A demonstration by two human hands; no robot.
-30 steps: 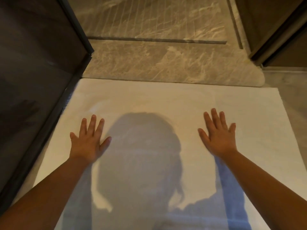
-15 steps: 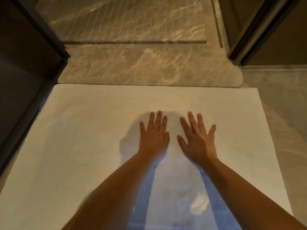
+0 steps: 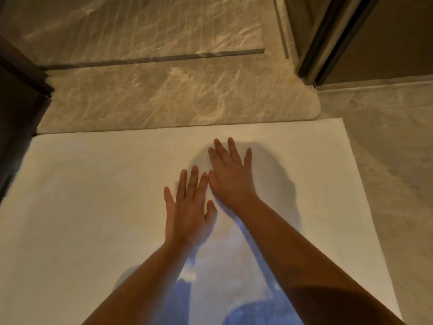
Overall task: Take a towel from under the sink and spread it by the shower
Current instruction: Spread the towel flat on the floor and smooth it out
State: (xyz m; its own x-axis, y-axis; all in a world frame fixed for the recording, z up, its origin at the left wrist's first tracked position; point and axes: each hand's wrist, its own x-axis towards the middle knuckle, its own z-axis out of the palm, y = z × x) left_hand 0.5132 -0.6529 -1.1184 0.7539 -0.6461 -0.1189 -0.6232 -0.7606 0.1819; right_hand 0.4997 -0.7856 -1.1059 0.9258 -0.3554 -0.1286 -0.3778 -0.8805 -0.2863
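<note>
The marble floor (image 3: 178, 99) carries a white towel (image 3: 93, 207) spread flat, its far edge lying along a raised marble step (image 3: 304, 106) at what looks like the shower entrance, though the dim light makes that hard to confirm. A dark frame (image 3: 25, 80) stands by the towel's far left corner. Near the towel's middle, the left hand (image 3: 187, 207) and right hand (image 3: 230, 174) press down flat, fingers spread, gripping nothing, just touching each other.

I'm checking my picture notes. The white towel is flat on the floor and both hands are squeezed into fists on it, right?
Not fists. In the head view the left hand and right hand lie open, palms down, on the white towel, which is flat on the floor.
</note>
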